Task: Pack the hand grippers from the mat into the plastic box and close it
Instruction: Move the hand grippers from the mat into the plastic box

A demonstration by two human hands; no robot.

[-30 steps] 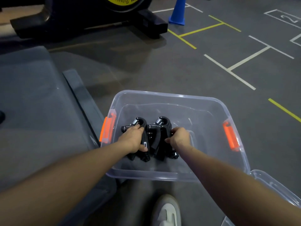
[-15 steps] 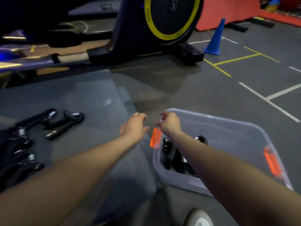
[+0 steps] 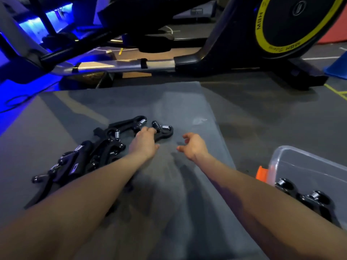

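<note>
Several black hand grippers (image 3: 88, 156) with steel springs lie in a loose pile on the grey mat (image 3: 169, 194), left of centre. My left hand (image 3: 143, 143) rests on the farthest-right hand gripper (image 3: 163, 131), fingers curled over its handle. My right hand (image 3: 193, 146) hovers just to the right of it, fingers apart and holding nothing. The clear plastic box (image 3: 308, 166) with an orange latch (image 3: 262, 174) sits at the lower right, off the mat, with two black hand grippers (image 3: 308, 197) inside. My right forearm hides part of the box.
An exercise bike (image 3: 281, 34) with a black and yellow flywheel stands behind the mat, its base rail (image 3: 122, 65) running along the far edge. A blue cone (image 3: 338, 67) stands at the right edge. Blue light falls on the floor at the left.
Both hands left the two grippers in the box and swung left over the mat. My left hand has come down on a gripper there; the view turned left with them.
</note>
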